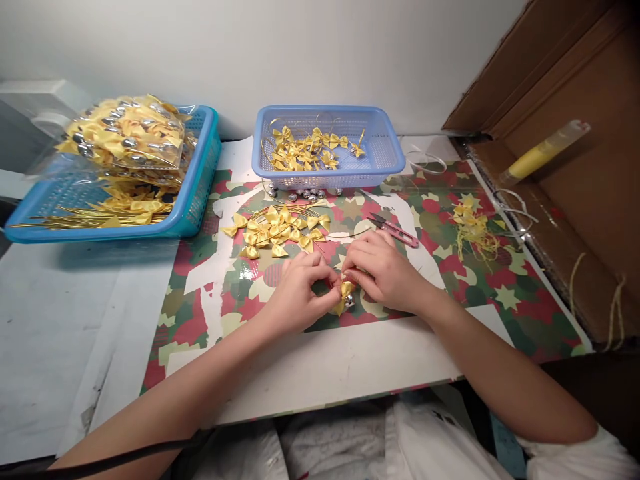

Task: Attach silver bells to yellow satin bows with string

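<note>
My left hand [299, 293] and my right hand [383, 270] meet over the patterned mat [450, 280], both pinching one small yellow ribbon bow [345, 295] with a silver bell at its lower edge. Just beyond the hands lies a loose pile of yellow bows [277, 230] with gold wire ties. Pink thread snips [395, 231] lie right of that pile, close to my right hand.
A light blue basket [383, 150] with bows stands at the back centre, several silver bells [305, 194] in front of it. A teal basket [200, 193] at the left holds bagged bows. Yellow thread scraps [473, 230] lie right; a cardboard box [575, 173] walls the right side.
</note>
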The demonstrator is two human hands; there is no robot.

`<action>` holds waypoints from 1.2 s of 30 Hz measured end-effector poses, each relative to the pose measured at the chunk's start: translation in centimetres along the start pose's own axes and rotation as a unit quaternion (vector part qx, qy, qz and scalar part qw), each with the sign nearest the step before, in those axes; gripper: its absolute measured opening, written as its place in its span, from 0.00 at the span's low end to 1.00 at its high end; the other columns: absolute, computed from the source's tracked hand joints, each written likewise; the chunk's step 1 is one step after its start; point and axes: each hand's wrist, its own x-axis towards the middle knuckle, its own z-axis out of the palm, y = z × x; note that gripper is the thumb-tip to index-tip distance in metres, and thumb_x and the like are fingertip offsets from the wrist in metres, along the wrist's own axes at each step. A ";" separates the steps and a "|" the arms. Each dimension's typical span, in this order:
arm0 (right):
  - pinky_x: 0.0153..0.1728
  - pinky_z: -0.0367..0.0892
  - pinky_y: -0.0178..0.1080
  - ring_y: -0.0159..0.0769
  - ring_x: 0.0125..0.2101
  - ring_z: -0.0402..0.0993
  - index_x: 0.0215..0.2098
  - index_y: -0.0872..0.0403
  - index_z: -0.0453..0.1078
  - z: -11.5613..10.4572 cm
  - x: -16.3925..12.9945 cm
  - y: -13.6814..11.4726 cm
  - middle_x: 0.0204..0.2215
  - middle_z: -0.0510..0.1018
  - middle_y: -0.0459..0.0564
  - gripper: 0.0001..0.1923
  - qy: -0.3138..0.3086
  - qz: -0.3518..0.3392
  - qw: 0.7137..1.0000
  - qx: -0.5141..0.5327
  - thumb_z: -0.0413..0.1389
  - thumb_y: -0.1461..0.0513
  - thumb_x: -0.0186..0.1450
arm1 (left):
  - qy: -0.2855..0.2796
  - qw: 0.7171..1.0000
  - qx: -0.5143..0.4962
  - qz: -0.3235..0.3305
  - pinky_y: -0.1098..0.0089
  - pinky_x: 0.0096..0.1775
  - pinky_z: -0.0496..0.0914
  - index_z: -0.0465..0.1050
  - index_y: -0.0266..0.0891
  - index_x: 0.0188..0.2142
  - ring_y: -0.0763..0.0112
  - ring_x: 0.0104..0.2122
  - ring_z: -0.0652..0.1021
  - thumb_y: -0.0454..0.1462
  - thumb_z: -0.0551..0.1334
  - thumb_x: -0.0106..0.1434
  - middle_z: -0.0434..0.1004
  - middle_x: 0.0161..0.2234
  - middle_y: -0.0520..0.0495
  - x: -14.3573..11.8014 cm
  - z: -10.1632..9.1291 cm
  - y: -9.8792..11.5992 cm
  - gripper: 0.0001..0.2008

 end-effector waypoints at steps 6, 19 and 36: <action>0.44 0.53 0.43 0.36 0.35 0.63 0.28 0.54 0.65 0.0 0.0 0.2 0.27 0.74 0.45 0.08 -0.004 -0.002 1.000 -0.012 0.50 0.68 0.65 | -0.005 1.000 0.011 0.005 0.64 0.38 0.57 0.71 0.39 0.22 0.68 0.32 0.66 0.34 0.60 0.57 0.64 0.26 0.52 -0.2 0.0 0.0 0.07; 0.47 0.53 0.44 0.38 0.40 0.64 0.33 0.53 0.67 -0.5 -0.3 0.4 0.32 0.77 0.46 0.08 -0.023 0.005 1.000 0.012 0.49 0.67 0.68 | 0.053 0.995 0.050 0.065 0.64 0.36 0.60 0.72 0.40 0.26 0.67 0.31 0.67 0.38 0.59 0.60 0.67 0.29 0.49 -0.4 -0.5 -0.4 0.08; 0.39 0.57 0.42 0.36 0.32 0.66 0.28 0.53 0.69 0.6 -0.9 -1.4 0.26 0.75 0.46 0.05 0.152 -0.074 0.986 0.003 0.59 0.61 0.60 | 0.042 0.985 -0.156 -0.062 0.76 0.21 0.59 0.69 0.37 0.24 0.78 0.19 0.65 0.38 0.61 0.59 0.69 0.19 0.53 -0.3 -1.7 -0.3 0.09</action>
